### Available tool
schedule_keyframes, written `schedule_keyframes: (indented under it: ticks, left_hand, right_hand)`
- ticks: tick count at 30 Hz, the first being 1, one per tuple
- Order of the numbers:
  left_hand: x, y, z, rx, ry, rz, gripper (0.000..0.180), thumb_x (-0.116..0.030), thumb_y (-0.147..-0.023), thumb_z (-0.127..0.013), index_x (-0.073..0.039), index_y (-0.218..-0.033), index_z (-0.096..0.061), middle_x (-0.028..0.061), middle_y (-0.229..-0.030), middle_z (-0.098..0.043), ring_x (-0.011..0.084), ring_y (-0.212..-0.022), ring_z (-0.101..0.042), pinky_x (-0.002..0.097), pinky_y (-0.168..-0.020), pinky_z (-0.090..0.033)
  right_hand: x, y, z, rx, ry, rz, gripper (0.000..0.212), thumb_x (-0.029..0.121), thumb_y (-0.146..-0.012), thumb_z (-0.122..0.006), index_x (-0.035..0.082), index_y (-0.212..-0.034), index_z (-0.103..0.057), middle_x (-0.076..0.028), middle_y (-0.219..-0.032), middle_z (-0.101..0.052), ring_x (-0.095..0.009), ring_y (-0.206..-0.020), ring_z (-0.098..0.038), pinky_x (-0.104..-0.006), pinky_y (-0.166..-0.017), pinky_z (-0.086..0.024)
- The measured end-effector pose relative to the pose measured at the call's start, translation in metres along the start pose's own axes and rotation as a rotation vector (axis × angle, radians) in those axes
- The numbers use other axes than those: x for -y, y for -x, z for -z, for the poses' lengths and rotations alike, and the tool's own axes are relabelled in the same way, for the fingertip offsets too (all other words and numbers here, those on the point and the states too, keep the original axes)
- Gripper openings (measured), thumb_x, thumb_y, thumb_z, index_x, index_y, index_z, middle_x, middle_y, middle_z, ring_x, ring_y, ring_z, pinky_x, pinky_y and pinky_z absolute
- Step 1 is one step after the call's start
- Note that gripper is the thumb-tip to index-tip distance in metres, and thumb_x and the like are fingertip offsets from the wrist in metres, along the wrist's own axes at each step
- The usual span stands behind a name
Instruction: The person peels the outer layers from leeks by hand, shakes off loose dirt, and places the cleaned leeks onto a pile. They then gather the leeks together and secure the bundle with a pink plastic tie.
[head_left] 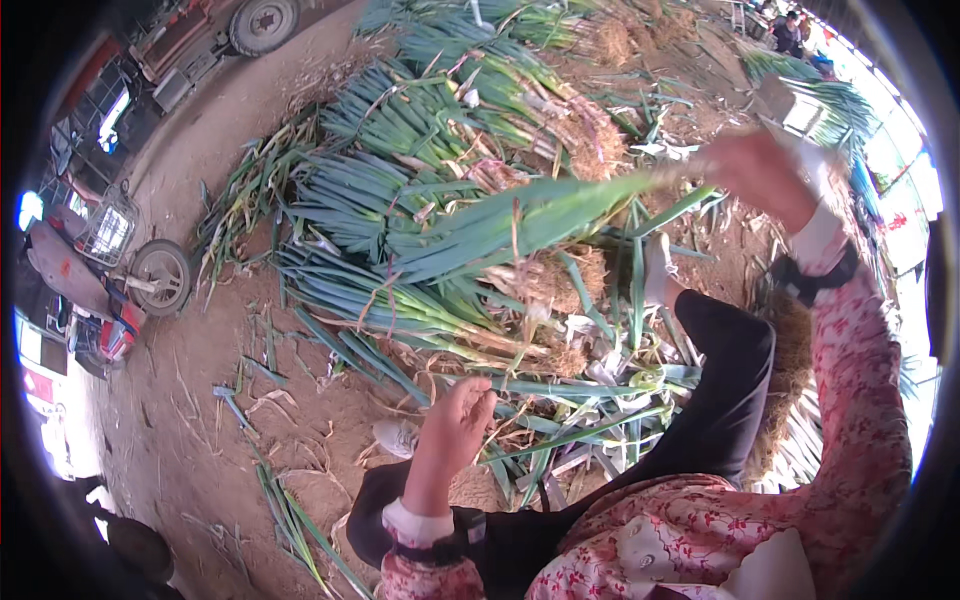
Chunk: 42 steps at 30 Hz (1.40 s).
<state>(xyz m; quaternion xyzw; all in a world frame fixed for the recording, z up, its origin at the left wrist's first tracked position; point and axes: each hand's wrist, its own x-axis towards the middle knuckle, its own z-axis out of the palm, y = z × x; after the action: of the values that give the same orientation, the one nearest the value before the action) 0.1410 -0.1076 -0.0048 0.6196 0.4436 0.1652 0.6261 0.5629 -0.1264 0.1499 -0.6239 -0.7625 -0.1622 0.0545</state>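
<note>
My right hand [752, 175], raised at the upper right and smeared by motion, is closed round the pale end of a long green onion [520, 225]. Its broad green leaves fan out leftward above the piles. Low in the middle is my left hand [458, 420], fingers curled inward; whatever lies inside them, if anything, is hidden. Just beyond it rests a bundle of green onions [430, 315] with its roots to the right. More heaped green onions [400, 120] lie farther off, leaves leftward and brown roots on the right.
Stripped leaves [580, 420] litter the ground between my legs. A parked three-wheeler or scooter [75, 265] stands at the left, and a vehicle's wheel [263, 25] at the top left. People [790, 35] are far off at the upper right, near another onion pile [840, 105].
</note>
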Motion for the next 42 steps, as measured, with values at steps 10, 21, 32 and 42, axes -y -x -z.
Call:
schedule_keyframes:
  ticks: [10, 21, 32, 42]
  left_hand:
    - [0.006, -0.020, -0.059, 0.105, 0.043, -0.020, 0.028, -0.022, -0.086, -0.051, 0.002, -0.100, -0.051, 0.0050, -0.078, -0.059, 0.0091, -0.062, -0.057, 0.0208, -0.049, -0.043]
    - [-0.014, -0.116, -0.086, -0.295, 1.214, -0.308, 0.049, -0.043, -0.088, -0.040, -0.008, -0.122, -0.036, 0.0089, -0.114, -0.047, 0.0240, -0.111, -0.043, 0.0373, -0.087, -0.036]
    - [0.132, -0.147, -0.069, -0.728, 1.041, 0.579, 0.032, -0.036, -0.082, -0.053, -0.006, -0.095, -0.048, 0.0070, -0.084, -0.053, 0.0200, -0.062, -0.055, 0.0311, -0.046, -0.042]
    - [0.115, -0.150, -0.062, -0.839, 1.097, 0.483, 0.029, -0.008, -0.083, -0.028, 0.009, -0.085, -0.051, 0.0184, -0.070, -0.055, 0.0277, -0.054, -0.057, 0.0344, -0.045, -0.048]
  right_hand:
    - [-0.024, 0.053, 0.117, -0.211, 0.340, -0.002, 0.021, 0.028, -0.078, -0.058, 0.018, -0.095, -0.062, -0.003, -0.084, -0.062, -0.023, -0.070, -0.058, -0.0353, -0.065, -0.046]
    - [0.205, 0.051, -0.094, 0.026, -0.682, -0.450, 0.038, 0.015, -0.075, -0.055, 0.007, -0.111, -0.047, -0.020, -0.086, -0.055, -0.037, -0.070, -0.057, -0.0427, -0.062, -0.048]
    - [0.245, 0.137, -0.122, 0.714, -0.677, -0.343, 0.051, 0.013, -0.077, -0.050, 0.006, -0.123, -0.031, -0.016, -0.080, -0.056, -0.033, -0.068, -0.058, -0.0424, -0.056, -0.048]
    - [0.257, 0.131, -0.124, 0.395, -0.906, -0.509, 0.050, 0.009, -0.072, -0.052, 0.007, -0.120, -0.039, -0.019, -0.082, -0.055, -0.034, -0.066, -0.056, -0.0418, -0.057, -0.047]
